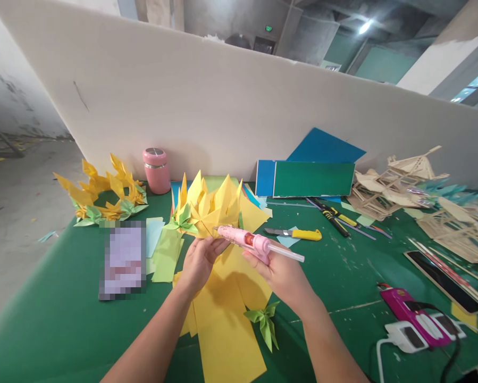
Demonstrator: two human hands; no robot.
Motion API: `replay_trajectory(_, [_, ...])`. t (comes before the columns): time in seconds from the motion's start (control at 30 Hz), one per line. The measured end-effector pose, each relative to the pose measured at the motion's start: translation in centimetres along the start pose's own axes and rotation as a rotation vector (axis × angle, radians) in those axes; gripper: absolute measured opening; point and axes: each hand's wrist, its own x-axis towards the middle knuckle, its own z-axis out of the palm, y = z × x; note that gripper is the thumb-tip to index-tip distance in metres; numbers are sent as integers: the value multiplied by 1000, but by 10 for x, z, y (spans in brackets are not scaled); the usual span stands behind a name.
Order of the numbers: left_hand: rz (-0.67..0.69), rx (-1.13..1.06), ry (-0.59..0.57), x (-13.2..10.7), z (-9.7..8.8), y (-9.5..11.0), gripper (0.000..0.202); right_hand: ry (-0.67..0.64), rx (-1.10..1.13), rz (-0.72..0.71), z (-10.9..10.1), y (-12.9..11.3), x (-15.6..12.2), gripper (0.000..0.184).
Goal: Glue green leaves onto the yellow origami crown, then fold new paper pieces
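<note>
My right hand is wrapped round a pink hot glue gun, with a clear glue stick poking out of its back end. The gun's nozzle points left, at the lower edge of a yellow folded-paper crown. That crown has tall pointed petals and green paper leaves on its left side. My left hand grips the crown's underside with bent fingers. Below both hands lie yellow paper sheets. A green folded-paper leaf piece rests at their right edge.
A finished-looking yellow paper ring and pink flask stand at the back left. A utility knife and pliers lie right of the crown. Further right are wooden stick models, a phone-like slab and a magenta power strip.
</note>
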Motion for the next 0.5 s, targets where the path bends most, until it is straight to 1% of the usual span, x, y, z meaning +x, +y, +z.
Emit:
replay_trajectory(0.07, [-1, -2, -12, 0, 0, 0, 14, 26, -38, -16, 0, 1, 3, 29])
replay_trajectory(0.17, [-14, 3, -21, -1, 0, 0, 16, 60, -79, -37, 0, 2, 6, 26])
replay_trajectory(0.33, [-17, 18, -25, 0, -3, 0, 14, 145, -97, -58, 0, 4, 7, 27])
replay_trajectory(0.4, [-7, 15, -22, 0, -4, 0, 14, 134, -75, -42, -1, 5, 5, 27])
replay_trajectory(0.5, [11, 0, -27, 2, -3, 1, 13, 74, -22, -9, -6, 7, 0, 29])
